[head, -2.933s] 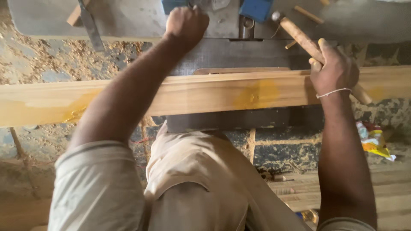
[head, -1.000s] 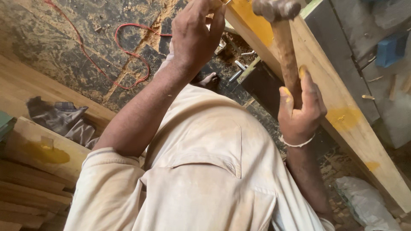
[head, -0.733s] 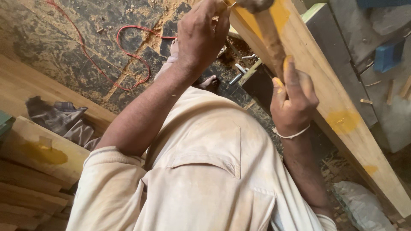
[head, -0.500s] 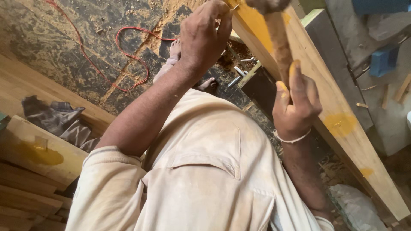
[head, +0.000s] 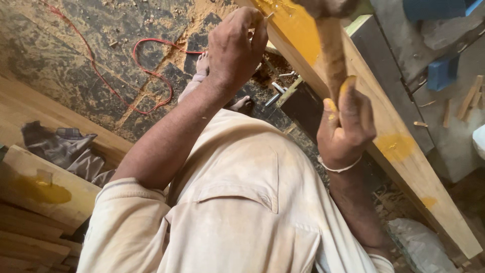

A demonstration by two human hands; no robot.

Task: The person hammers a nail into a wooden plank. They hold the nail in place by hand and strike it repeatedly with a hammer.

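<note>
Grip first: right hand (head: 346,129) closed round the wooden hammer (head: 331,48) handle, head up at frame top, over the long plank (head: 399,151). Left hand (head: 235,45) pinches a small nail (head: 269,16) at the plank's edge w/ yellow glue smear. Red wire (head: 146,76) on floor beyond.

Dark floor (head: 91,65) strewn with sawdust; red wire (head: 146,76) looped across; timber stack (head: 30,237) at left.
</note>
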